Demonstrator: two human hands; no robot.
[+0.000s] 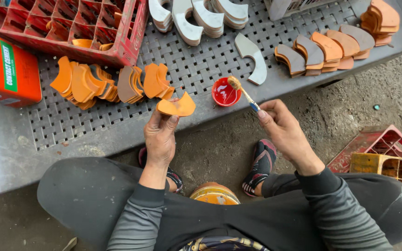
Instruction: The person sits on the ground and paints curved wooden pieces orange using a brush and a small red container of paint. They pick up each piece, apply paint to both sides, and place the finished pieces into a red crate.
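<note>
Grey woven plastic matting (196,69) covers a low bench above a dirt floor. Left hand (160,137) pinches a curved orange sole piece (177,107) by its lower edge, between thumb and fingertips; it looks thin, light and slightly flexible. Right hand (282,128) grips a small brush (242,91), its bristles over a red glue cap (224,93).
</note>
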